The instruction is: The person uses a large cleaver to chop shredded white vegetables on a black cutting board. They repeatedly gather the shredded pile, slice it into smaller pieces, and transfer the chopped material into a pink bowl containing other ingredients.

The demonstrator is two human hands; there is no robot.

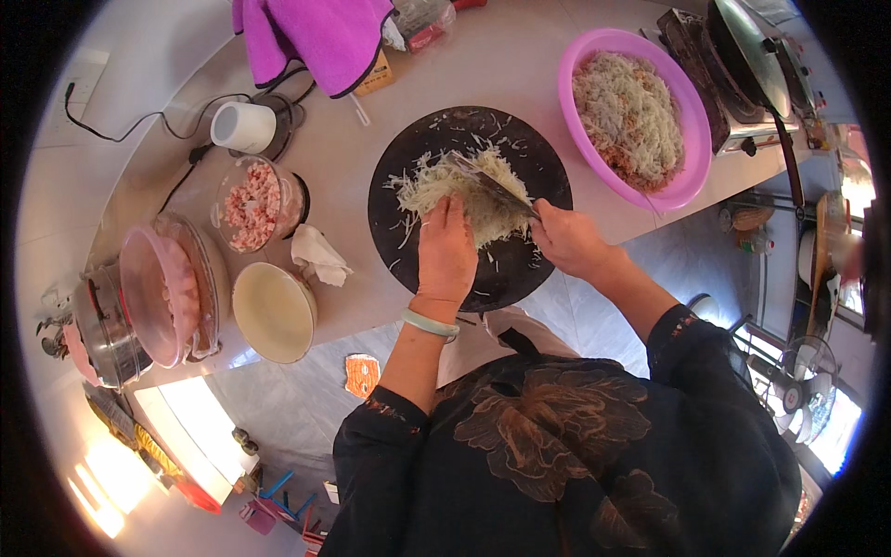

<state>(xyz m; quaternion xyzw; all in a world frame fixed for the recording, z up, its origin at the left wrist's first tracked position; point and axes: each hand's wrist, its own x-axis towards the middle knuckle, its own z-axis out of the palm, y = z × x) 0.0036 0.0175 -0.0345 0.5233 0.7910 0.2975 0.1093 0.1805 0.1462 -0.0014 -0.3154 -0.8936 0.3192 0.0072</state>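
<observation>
A heap of pale shredded vegetable (pixel 426 188) lies on a round dark cutting board (pixel 397 271), with loose shreds scattered about it. My right hand (pixel 567 237) grips the handle of a kitchen knife (pixel 495 186), whose blade rests across the heap, pointing up and left. The fingertips of my left hand (pixel 447 240) press on the near side of the heap, close to the blade; its palm side is hidden. Up and to the right of the board, a pink plastic basin (pixel 569 115) holds more pale shreds over a brownish crumbly mixture.
Left of the board are a crumpled white cloth (pixel 320 256), a cream bowl (pixel 275 313), a clear container of diced meat (pixel 252 209) and a white cup (pixel 243 127). A purple towel (pixel 313 42) lies at the back. A gas stove (pixel 724 118) with a lidded pan stands far right.
</observation>
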